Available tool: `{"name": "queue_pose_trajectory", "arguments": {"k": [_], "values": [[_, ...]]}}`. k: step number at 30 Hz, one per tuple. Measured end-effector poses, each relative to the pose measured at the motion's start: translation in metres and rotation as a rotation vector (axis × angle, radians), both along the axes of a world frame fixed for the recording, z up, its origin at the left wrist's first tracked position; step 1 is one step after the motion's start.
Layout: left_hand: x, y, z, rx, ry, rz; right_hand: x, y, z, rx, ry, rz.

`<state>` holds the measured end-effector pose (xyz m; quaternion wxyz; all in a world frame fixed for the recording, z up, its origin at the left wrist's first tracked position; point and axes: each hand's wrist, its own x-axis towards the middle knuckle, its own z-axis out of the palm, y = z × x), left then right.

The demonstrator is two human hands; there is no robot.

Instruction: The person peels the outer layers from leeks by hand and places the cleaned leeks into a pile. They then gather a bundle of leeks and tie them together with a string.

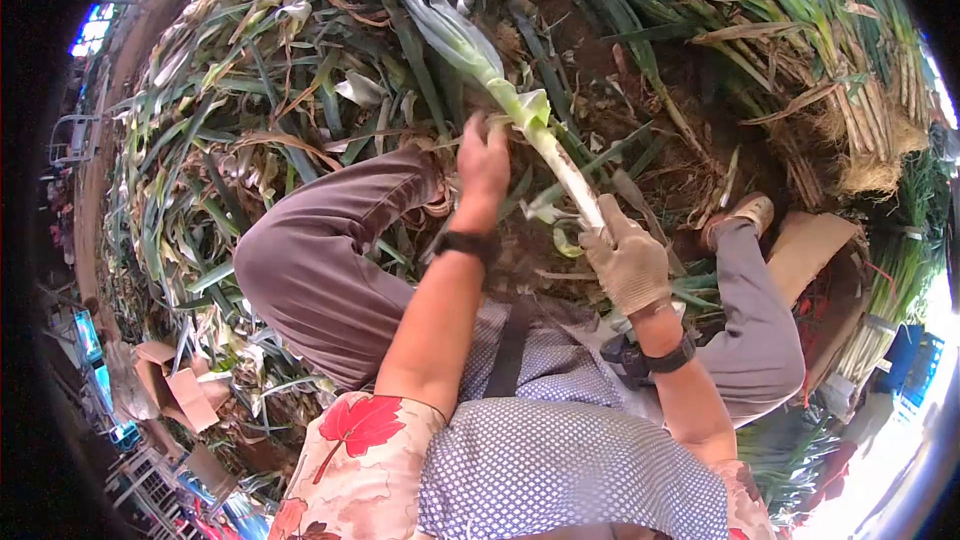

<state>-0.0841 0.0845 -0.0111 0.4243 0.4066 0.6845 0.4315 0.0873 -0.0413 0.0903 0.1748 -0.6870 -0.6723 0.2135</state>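
A long green onion slants across the middle, its pale root end low and its blue-green leaves at the top. My right hand, in a tan knit glove, is wrapped round the white lower end. Beside the stalk's upper part is my left hand, bare, with a dark band at the wrist. Its fingers are curled and slightly blurred near the loose outer leaves; what they pinch, if anything, is hidden. A peeled pale leaf hangs near the stalk's lower end.
Heaps of stripped leaves cover the ground at left. Green onions with roots are stacked at upper right. Cardboard lies by my right knee, and cardboard pieces lie at lower left. My bent legs frame the work spot.
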Motion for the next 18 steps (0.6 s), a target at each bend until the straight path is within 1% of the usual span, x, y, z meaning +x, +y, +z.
{"name": "queue_pose_trajectory", "arguments": {"k": [1, 3, 5, 8, 11, 14, 15, 17, 18], "values": [[-0.003, 0.012, 0.015, 0.231, 0.019, -0.032, -0.003, -0.002, 0.000, 0.037, -0.032, 0.018], [-0.009, 0.031, 0.024, 0.257, 0.310, -0.117, -0.008, -0.007, -0.002, 0.067, -0.111, 0.060], [-0.011, 0.044, 0.021, 0.255, 0.567, -0.198, -0.011, -0.009, -0.003, 0.102, -0.177, 0.098], [-0.010, 0.050, 0.021, 0.136, 0.618, -0.270, -0.009, -0.009, -0.005, 0.114, -0.192, 0.121], [-0.017, 0.058, 0.017, 0.085, 0.677, -0.396, -0.005, -0.012, -0.010, 0.115, -0.190, 0.134], [0.008, 0.034, 0.064, 0.139, 0.244, -0.471, -0.004, -0.007, -0.014, 0.027, -0.193, 0.094], [0.025, 0.020, 0.049, 0.149, -0.045, -0.503, -0.002, -0.005, -0.017, 0.003, -0.197, 0.074], [0.056, -0.017, 0.071, 0.193, -0.163, -0.654, 0.002, 0.001, -0.025, -0.037, -0.207, 0.031], [0.065, -0.041, 0.112, 0.225, 0.011, -0.781, 0.001, 0.002, -0.033, -0.005, 0.360, -0.142]]}}
